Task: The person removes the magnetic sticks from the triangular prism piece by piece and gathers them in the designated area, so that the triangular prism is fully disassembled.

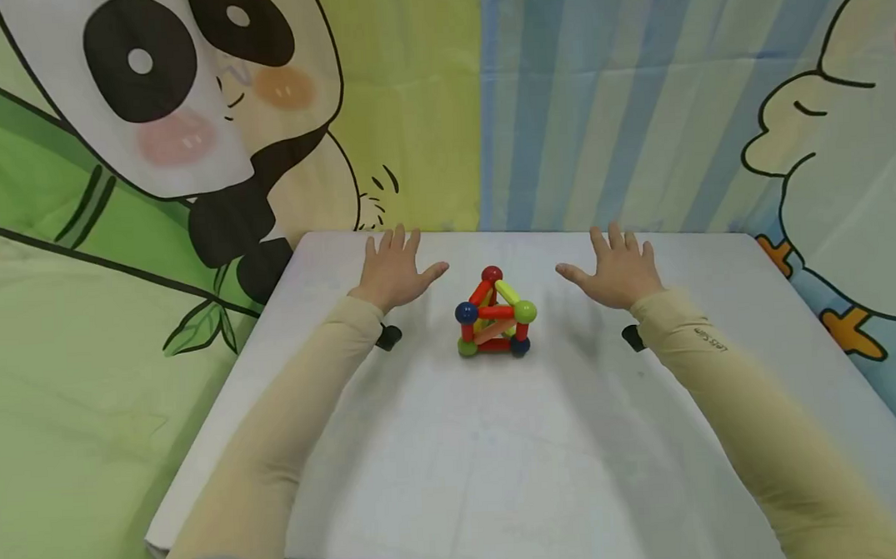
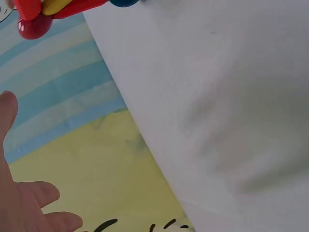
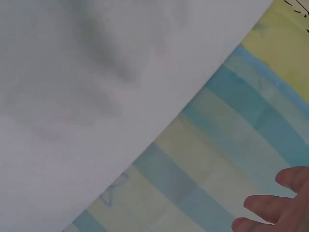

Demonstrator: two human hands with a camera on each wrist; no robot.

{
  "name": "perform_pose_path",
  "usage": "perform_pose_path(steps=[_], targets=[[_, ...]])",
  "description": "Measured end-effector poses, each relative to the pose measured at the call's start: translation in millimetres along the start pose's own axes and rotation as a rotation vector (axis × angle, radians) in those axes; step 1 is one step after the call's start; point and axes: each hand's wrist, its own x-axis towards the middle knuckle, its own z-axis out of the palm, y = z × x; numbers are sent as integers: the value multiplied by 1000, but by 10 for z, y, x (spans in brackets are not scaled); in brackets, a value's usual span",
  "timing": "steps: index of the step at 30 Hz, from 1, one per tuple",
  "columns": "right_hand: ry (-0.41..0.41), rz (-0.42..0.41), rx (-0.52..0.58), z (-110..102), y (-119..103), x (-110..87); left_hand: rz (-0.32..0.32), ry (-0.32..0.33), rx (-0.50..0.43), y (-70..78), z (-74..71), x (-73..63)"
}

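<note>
A small frame of colored rods and balls (image 1: pixel 497 312) stands upright on the white table, with a red ball on top and blue and green balls at its lower corners. To its left, my left hand (image 1: pixel 393 269) is held with fingers spread, apart from it. My right hand (image 1: pixel 618 268) is on the other side, fingers spread too, with nothing in it. In the left wrist view, the frame's red ball (image 2: pixel 35 27) shows at the top left, above the thumb. Only fingers of the right hand (image 3: pixel 285 205) show in the right wrist view.
The white table (image 1: pixel 456 463) reaches back to a cloth backdrop (image 1: pixel 598 98) with stripes and a panda drawing (image 1: pixel 260 112). A dark wrist camera (image 1: pixel 389 338) hangs under the left wrist, another (image 1: pixel 634 337) under the right. Both arms cast shadows across the tabletop.
</note>
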Motion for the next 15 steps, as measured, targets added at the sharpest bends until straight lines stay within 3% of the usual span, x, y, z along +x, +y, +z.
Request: perform_pose_path(steps=[4, 15], targets=[[22, -9, 22, 171, -50, -69, 2, -17, -43, -27, 168, -70], [-15, -62, 119, 670, -202, -372, -8, -47, -131, -133, 649, -319]])
